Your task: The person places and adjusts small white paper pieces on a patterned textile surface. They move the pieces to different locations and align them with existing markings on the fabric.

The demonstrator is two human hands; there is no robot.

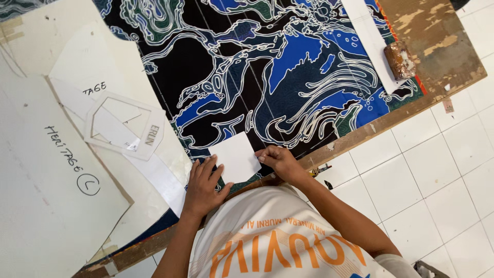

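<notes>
The left hand [202,183] lay flat, its grip spread open on the small white card [235,157], pinning it to the blue-and-black patterned fabric [267,77]. The right hand [278,160] pinched narrow at the card's edge, what it held unclear. Large paper patterns [51,180] covered the tabletop [437,46] beside them.

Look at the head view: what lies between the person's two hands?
In the head view, a small white card lies on the patterned fabric between the left hand and right hand; both hands touch its edges.
</notes>
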